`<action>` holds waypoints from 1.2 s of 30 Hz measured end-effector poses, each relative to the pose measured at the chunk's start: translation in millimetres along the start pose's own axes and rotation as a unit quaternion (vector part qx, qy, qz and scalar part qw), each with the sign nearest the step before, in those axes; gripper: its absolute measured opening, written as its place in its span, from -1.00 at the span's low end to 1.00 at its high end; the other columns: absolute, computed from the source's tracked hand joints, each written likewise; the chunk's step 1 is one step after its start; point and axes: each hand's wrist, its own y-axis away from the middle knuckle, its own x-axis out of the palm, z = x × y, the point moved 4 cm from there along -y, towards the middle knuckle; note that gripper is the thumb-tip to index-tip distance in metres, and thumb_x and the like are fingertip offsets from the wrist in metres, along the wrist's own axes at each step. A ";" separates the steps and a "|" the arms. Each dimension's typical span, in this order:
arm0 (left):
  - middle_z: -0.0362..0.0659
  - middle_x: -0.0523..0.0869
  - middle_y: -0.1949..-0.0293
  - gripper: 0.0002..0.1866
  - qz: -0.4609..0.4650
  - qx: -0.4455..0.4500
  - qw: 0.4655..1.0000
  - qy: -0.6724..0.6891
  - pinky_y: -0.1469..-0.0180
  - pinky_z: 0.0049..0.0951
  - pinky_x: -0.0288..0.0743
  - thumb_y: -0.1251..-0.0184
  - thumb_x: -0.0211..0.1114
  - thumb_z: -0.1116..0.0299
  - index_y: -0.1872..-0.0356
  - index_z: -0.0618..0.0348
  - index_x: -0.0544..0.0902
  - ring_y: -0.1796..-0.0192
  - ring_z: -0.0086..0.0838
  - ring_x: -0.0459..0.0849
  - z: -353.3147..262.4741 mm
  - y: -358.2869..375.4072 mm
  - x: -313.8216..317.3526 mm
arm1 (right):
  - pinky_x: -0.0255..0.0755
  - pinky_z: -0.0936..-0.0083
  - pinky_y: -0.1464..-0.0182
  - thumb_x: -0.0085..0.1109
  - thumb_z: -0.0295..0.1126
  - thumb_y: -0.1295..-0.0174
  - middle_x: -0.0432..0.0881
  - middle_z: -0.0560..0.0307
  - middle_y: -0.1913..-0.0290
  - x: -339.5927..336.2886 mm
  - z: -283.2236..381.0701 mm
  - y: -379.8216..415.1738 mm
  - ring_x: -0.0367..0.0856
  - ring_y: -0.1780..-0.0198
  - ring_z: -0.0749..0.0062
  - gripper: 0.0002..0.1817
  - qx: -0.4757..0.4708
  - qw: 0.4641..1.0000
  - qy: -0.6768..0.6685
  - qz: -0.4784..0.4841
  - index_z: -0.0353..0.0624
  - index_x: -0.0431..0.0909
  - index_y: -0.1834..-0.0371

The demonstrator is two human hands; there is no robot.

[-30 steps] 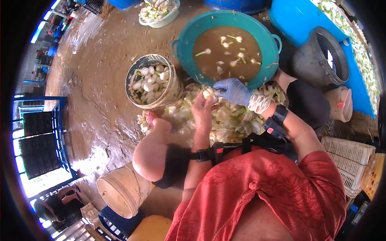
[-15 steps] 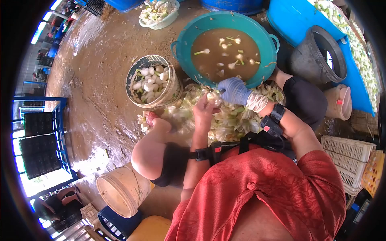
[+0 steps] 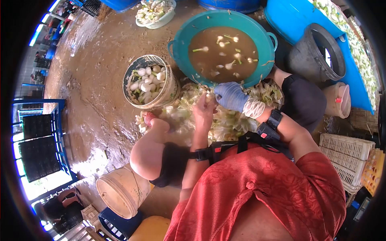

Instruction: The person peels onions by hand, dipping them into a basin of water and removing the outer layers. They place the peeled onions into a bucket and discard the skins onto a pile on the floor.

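Observation:
My left hand (image 3: 205, 107) is bare, its fingers closed around a whitish bulb at their tips, over a heap of pale green and white peelings (image 3: 229, 122). Touching or nearly touching it from the right is my right hand (image 3: 231, 96), in a blue glove with its fingers curled; what it grips is hidden. Just beyond both hands stands a teal tub (image 3: 183, 60) of brown water, where several bulbs with short stems (image 3: 230, 65) float. To the left, a dirty white bucket (image 3: 172, 89) holds many white peeled bulbs (image 3: 146, 85).
A pale bowl of peelings (image 3: 155, 14) sits at the back. On the right are a black bucket (image 3: 309, 60), a blue trough (image 3: 358, 76) and white crates (image 3: 345, 156). An empty beige bucket (image 3: 120, 193) lies tipped near my left knee. The floor (image 3: 92, 88) is wet.
My gloved right hand has shifted slightly left, closer to my left hand, and turned a little. The whole view has shifted slightly.

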 end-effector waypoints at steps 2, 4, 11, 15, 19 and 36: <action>-0.11 0.62 0.40 -0.59 0.001 0.004 1.000 -0.010 0.42 -0.56 0.60 -0.22 0.14 0.45 -0.07 0.48 0.44 0.43 -0.56 0.62 -2.5 1.7 -0.5 | 0.41 0.15 0.32 0.15 -0.37 0.12 0.55 -0.06 0.53 1.3 -5.2 -0.6 0.56 0.42 0.00 -0.91 0.013 0.998 -0.054 -0.024 -0.15 0.54 0.58; -0.10 0.63 0.35 -0.60 0.010 -0.013 1.000 0.019 0.41 -0.54 0.60 -0.23 0.14 0.45 -0.08 0.45 0.45 0.40 -0.54 0.62 -3.2 4.0 -0.5 | 0.42 0.17 0.32 0.16 -0.37 0.13 0.56 -0.06 0.53 5.2 -14.7 -2.9 0.56 0.42 0.00 -0.90 0.025 0.993 -0.109 -0.048 -0.15 0.54 0.58; -0.07 0.62 0.25 -0.63 0.086 -0.002 0.964 0.253 0.35 -0.44 0.59 -0.31 0.10 0.42 -0.11 0.33 0.42 0.36 -0.41 0.62 -19.9 7.9 1.8 | 0.49 0.26 0.17 0.12 -0.26 0.04 0.63 -0.15 0.41 33.5 -77.0 -8.5 0.63 0.30 0.01 -0.77 0.202 0.976 -0.032 0.080 -0.15 0.66 0.45; -0.03 0.62 0.24 -0.67 0.163 0.022 0.870 0.465 0.46 -0.40 0.49 -0.33 0.12 0.32 -0.06 0.21 0.41 0.37 -0.32 0.58 -30.4 5.7 -4.7 | 0.46 0.30 0.33 0.27 -0.21 0.03 0.62 -0.01 0.49 48.1 -91.0 5.2 0.58 0.47 0.14 -0.77 0.081 0.980 0.088 0.159 -0.15 0.63 0.46; -0.03 0.61 0.25 -0.67 0.147 -0.018 0.853 0.500 0.51 -0.48 0.38 -0.36 0.08 0.28 -0.07 0.18 0.39 0.41 -0.33 0.54 -18.7 1.1 -7.9 | 0.45 0.58 0.24 0.18 -0.32 -0.18 0.67 0.27 0.38 14.4 -63.8 11.4 0.51 0.34 0.68 -0.75 0.163 0.787 -0.594 -0.041 -0.21 0.64 0.15; -0.22 0.52 0.46 -0.40 0.075 -0.036 0.988 0.133 0.48 -0.63 0.28 0.00 0.41 0.11 0.03 0.37 0.50 0.50 -0.63 0.43 -2.1 4.3 -2.5 | 0.39 0.16 0.36 0.16 -0.33 0.02 0.54 -0.15 0.55 -8.0 3.7 6.2 0.53 0.43 -0.10 -0.85 -0.057 0.990 -0.123 0.046 -0.19 0.53 0.54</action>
